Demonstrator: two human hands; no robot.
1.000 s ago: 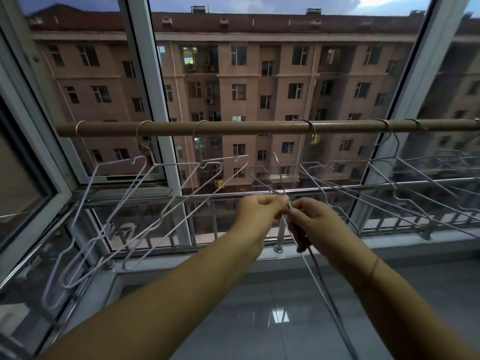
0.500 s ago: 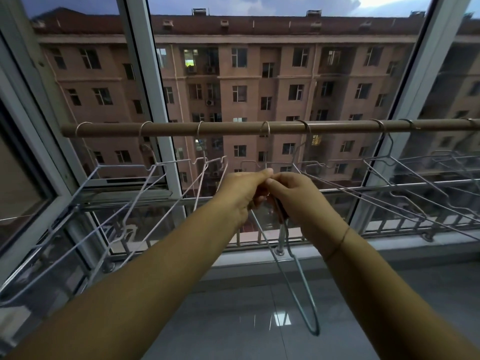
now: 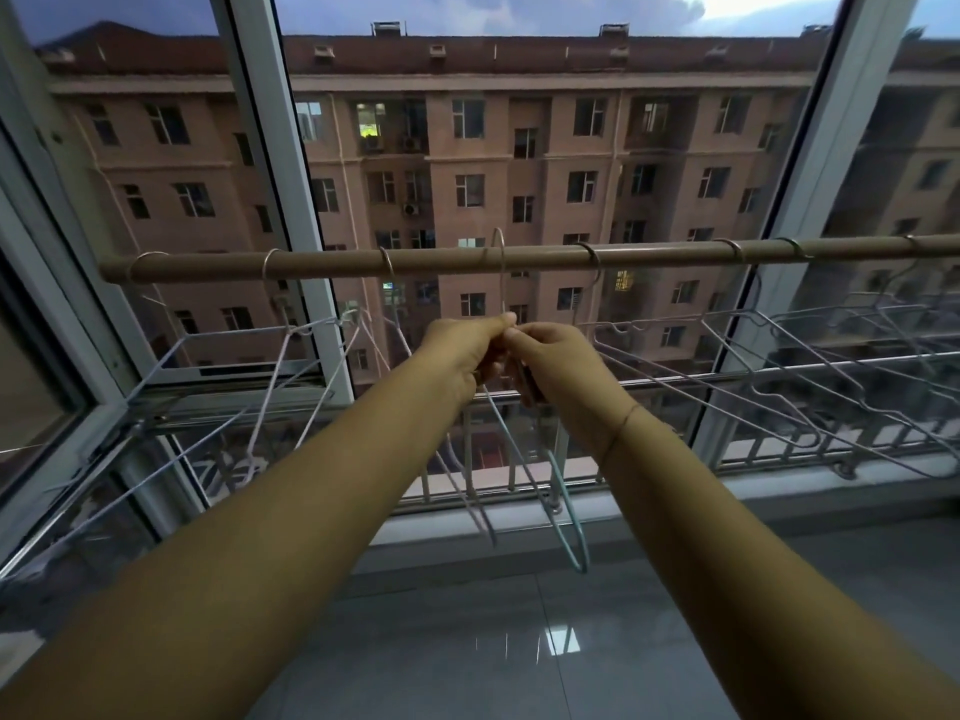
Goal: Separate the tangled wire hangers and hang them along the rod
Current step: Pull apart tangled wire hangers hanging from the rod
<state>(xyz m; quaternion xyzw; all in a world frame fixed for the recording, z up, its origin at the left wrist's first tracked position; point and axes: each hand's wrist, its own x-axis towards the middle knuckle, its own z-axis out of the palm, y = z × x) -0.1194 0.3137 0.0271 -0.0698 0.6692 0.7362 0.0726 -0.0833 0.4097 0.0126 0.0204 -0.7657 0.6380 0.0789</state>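
Left hand (image 3: 462,356), right hand (image 3: 550,366): both pinched neck of pale thin wire hanger (image 3: 568,511) | hook above hands, crossing brown cylindrical rod (image 3: 311,263) | other white wire hangers (image 3: 291,330) hung either side | glossy grey tiled floor (image 3: 519,657) below, white-framed window (image 3: 291,200) beyond.

Close together at centre, the left hand (image 3: 457,356) and right hand (image 3: 556,361) pinch the neck of a wire hanger (image 3: 575,532). Its hook rises across the brown rod (image 3: 322,263) and its body dangles below the wrists. More hangers are hooked along the rod, three to the left (image 3: 266,265) and several to the right (image 3: 594,254), in front of the window (image 3: 270,163) facing an apartment block (image 3: 519,163).
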